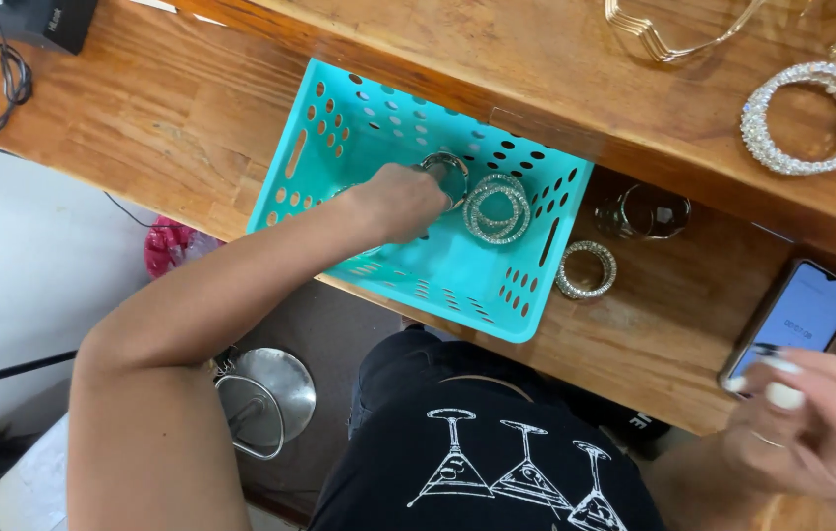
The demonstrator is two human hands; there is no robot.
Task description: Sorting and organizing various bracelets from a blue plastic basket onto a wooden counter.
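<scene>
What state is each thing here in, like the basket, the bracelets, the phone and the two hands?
Teal basket: upright on the wooden counter, open top.
Left hand: inside the basket, closed on a silver bangle.
Sparkly bracelets: lying flat in the basket.
Beaded bracelet: flat on the counter, outside the basket.
Phone: screen lit, face up.
Right hand: fingertips touching the phone's lower edge.

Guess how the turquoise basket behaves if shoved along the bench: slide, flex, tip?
The turquoise basket looks like thin perforated plastic, so probably light and a bit flexible. Its near corner overhangs the wooden bench edge, so a push toward the person could tip it. The left hand reaching inside may steady it.
</scene>
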